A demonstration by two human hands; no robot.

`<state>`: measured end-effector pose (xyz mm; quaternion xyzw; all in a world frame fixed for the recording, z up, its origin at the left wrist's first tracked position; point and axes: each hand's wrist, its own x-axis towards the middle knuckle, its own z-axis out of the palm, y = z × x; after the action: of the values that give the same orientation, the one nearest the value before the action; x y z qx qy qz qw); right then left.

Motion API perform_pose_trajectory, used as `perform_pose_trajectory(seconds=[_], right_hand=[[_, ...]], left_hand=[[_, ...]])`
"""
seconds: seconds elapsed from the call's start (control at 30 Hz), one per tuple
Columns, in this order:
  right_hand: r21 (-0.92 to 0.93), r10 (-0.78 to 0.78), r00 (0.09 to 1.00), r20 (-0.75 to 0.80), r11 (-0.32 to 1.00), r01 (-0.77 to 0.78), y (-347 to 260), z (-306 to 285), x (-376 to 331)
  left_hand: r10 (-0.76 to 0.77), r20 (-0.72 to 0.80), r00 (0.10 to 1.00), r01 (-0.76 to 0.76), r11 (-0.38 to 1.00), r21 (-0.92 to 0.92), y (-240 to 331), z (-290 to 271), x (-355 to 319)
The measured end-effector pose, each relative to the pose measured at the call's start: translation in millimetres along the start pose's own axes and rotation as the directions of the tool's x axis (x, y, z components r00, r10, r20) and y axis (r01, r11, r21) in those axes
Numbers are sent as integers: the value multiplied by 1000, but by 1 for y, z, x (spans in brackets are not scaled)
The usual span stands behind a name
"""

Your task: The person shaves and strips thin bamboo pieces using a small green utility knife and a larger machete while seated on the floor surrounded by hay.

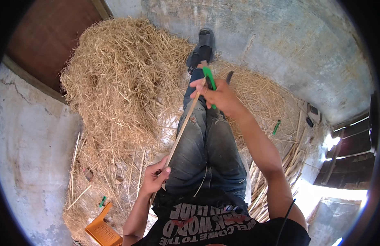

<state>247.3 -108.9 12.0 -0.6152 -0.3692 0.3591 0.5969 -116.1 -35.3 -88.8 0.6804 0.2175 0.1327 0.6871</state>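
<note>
A long, thin pale wooden strip (183, 125) runs slantwise over my jeans, from beside my left hip up to my knees. My left hand (156, 177) pinches it near its lower end, thumb on top. At the upper end, my right hand (218, 96) is closed around a green utility knife (208, 75), the blade end pointing away from me. The strip's far end meets the fingers of that hand, and the exact contact between blade and strip is hidden. My legs (206, 139) stretch forward, with a dark slipper (206, 37) on one foot.
A big straw heap (120, 82) lies ahead on the left. Long stalks (276, 184) are piled at my right. A dark curved blade (229, 76) rests beyond my right hand. An orange folded card (102, 230) and small green pieces lie on the straw-strewn floor. Concrete walls (288, 45) close in.
</note>
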Motion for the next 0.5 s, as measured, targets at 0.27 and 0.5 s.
perform_pose_trajectory(seconds=[0.27,0.5], right_hand=[[-535,-209,978,15,824,184,13,28,-30],[-641,-279,957,84,720,266,20,30,-57]], left_hand=[[93,6,996,-91,980,-178,29,34,41],[43,-40,998,-53,956,-290,34,40,41]])
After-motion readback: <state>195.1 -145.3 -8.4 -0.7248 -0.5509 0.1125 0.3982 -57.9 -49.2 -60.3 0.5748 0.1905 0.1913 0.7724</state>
